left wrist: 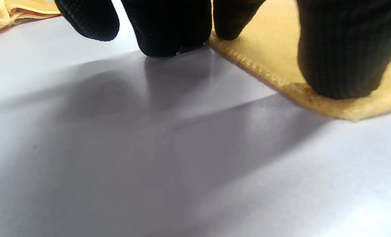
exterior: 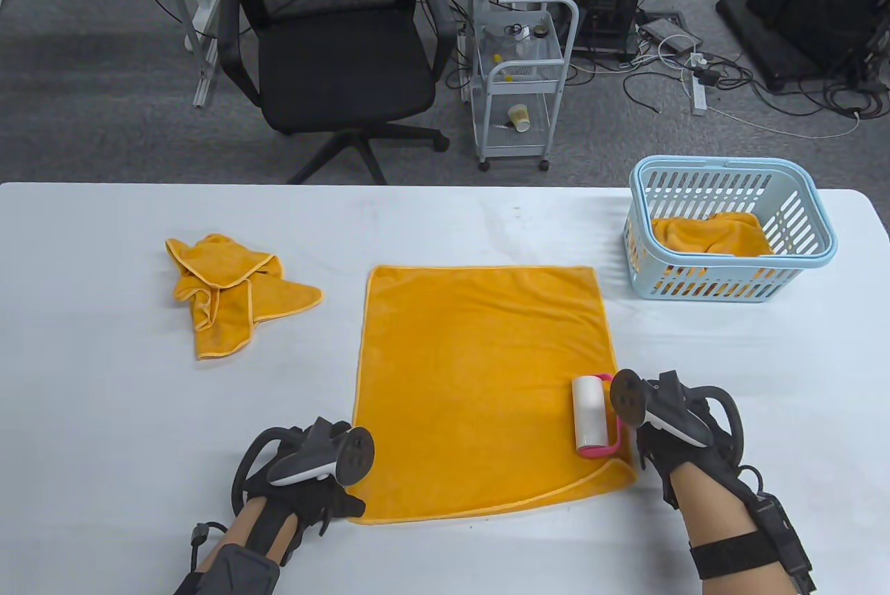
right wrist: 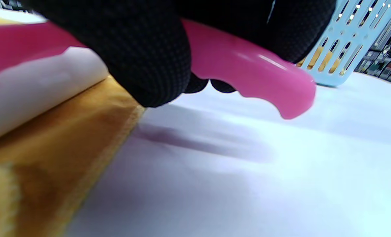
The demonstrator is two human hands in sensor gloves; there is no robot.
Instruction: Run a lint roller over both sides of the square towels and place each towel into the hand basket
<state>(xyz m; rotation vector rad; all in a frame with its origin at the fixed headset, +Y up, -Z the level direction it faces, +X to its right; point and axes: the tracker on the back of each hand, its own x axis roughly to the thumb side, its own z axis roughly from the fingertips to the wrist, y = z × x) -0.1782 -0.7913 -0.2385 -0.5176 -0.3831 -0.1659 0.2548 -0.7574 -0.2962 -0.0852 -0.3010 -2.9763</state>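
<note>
An orange square towel [exterior: 480, 379] lies spread flat in the middle of the white table [exterior: 445, 219]. Its near right corner is slightly folded. My right hand [exterior: 643, 428] grips the pink handle [right wrist: 248, 70] of a lint roller [exterior: 591, 414], whose white roll [right wrist: 34, 89] rests on the towel [right wrist: 60, 144] near its right edge. My left hand [exterior: 327, 491] presses fingertips [left wrist: 340, 62] on the towel's near left corner [left wrist: 281, 56]; other fingers touch the table beside it. A crumpled orange towel [exterior: 229, 289] lies at the left. A light blue hand basket [exterior: 730, 226] at the back right holds another orange towel [exterior: 709, 233].
Beyond the table's far edge stand a black office chair [exterior: 327, 46] and a small white trolley [exterior: 521, 80]. Cables and a power strip [exterior: 699, 91] lie on the grey carpet. The basket [right wrist: 347, 36] shows behind my right hand in the right wrist view.
</note>
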